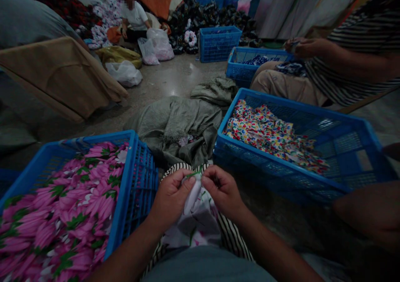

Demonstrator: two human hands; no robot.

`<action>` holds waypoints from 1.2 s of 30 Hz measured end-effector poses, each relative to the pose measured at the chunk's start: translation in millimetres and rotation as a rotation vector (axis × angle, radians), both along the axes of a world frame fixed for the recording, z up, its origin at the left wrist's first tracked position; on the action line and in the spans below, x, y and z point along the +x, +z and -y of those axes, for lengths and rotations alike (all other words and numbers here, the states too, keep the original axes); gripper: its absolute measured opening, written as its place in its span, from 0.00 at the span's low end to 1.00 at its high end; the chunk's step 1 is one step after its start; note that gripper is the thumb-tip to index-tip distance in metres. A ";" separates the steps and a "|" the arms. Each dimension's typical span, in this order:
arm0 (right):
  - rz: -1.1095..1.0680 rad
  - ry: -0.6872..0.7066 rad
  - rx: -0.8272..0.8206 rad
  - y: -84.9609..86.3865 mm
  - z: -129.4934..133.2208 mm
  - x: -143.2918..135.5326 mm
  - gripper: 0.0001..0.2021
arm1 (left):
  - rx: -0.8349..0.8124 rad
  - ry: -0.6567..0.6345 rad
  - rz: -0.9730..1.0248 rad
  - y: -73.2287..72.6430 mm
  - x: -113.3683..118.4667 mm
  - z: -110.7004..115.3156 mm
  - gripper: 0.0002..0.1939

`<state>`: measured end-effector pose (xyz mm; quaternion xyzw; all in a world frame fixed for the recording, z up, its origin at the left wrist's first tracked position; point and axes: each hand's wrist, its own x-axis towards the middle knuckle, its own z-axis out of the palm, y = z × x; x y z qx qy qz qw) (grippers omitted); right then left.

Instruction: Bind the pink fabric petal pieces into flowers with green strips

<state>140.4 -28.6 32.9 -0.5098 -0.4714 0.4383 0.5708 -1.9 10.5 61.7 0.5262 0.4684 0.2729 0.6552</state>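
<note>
Over the lap, my left hand (171, 194) pinches the top of a white fabric piece (203, 219) with pink and green print. A thin green strip (194, 173) runs along its top edge, between the two hands. Close by on the right, my right hand (223, 190) is closed, thumb against fingers, at the other end of that strip. The cloth hangs down from the hands onto striped fabric (233, 232) on the lap. Fingertips partly cover the strip.
Pink flower-shaped pieces (75, 207) fill a blue crate (134, 148) at left. A larger blue crate (281, 165) at right holds colourful printed fabric (268, 132). Grey-green sacks (178, 119) lie ahead. A person in stripes (353, 61) sits at right; another sits farther back.
</note>
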 end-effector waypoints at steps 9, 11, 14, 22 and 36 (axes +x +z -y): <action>-0.002 0.065 -0.002 -0.7 -7.0 13.2 0.08 | -0.042 -0.063 0.003 2.0 -0.1 0.8 0.10; 0.054 0.123 0.046 1.0 -7.1 10.0 0.05 | -0.049 -0.085 0.032 0.9 0.7 1.0 0.10; -0.029 0.113 -0.013 -3.1 -9.8 5.7 0.09 | -0.117 -0.057 0.072 -0.9 0.0 1.4 0.10; 0.147 0.000 -0.030 -4.7 -9.7 15.3 0.10 | -0.249 0.026 0.152 -1.5 -3.3 2.5 0.12; 0.665 0.077 0.323 6.3 10.5 35.3 0.10 | -0.371 0.036 0.287 6.7 0.8 7.7 0.09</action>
